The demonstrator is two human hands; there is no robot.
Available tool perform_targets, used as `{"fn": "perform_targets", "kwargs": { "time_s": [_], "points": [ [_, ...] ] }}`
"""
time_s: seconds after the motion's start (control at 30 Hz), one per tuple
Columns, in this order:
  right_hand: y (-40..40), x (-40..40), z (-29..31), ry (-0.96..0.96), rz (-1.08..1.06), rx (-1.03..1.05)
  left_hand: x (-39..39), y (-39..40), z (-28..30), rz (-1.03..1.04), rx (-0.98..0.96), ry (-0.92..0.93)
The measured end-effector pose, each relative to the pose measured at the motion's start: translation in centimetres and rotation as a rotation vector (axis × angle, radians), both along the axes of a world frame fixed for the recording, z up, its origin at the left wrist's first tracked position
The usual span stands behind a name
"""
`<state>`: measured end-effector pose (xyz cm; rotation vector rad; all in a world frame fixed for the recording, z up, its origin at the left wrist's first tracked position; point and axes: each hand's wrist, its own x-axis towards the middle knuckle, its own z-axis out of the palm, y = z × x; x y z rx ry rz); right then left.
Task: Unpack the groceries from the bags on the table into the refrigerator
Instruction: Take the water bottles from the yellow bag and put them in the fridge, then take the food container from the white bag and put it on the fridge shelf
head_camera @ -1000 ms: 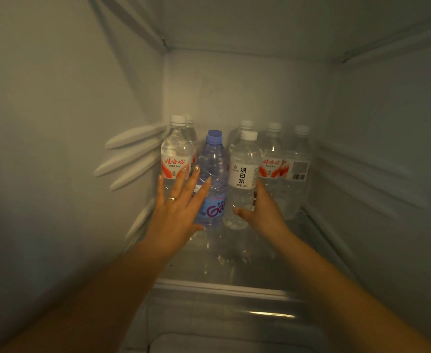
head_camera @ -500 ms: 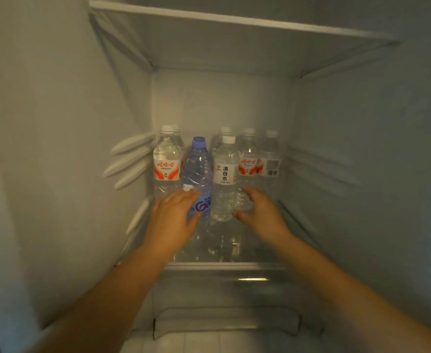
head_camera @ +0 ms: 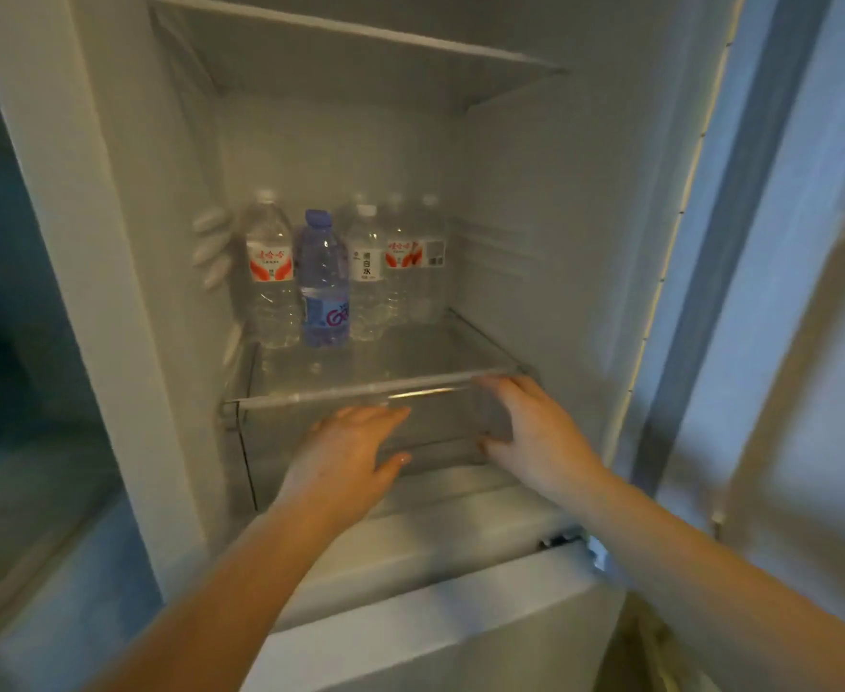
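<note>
The left hand (head_camera: 348,454) and right hand (head_camera: 535,432) hang spread and empty, palms down, just before the clear glass refrigerator shelf (head_camera: 375,387), forearms reaching in from below. Upright at the shelf's back stand clear plastic water bottles (head_camera: 400,262) and one blue-tinted, blue-capped bottle (head_camera: 323,279). Full, they likely feel heavy, stiff and smooth, best gripped round the body.

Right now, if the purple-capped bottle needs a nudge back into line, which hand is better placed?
Probably the left hand: it hangs open almost straight below the purple-capped bottle. The right hand sits near the glass shelf edge's right end.
</note>
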<state>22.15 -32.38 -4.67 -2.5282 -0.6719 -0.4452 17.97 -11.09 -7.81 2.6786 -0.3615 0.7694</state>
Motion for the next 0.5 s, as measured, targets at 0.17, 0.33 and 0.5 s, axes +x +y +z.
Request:
{"fn": "perform_targets", "kwargs": {
  "time_s": [0.17,0.33,0.5],
  "points": [
    [-5.9,-9.5,-3.7,0.091,-0.089,-0.045,-6.3,-5.6,-3.3,-0.122,0.110,-0.016],
    [-11.8,-17.4,-6.8,0.141,-0.220,-0.077,-10.9,-11.6,-6.3,-0.283,0.184,-0.008],
    [-18.3,-23.9,-10.1,0.206,-0.378,-0.091,-14.2,-18.8,-9.6,-0.434,0.197,0.155]
  ]
}}
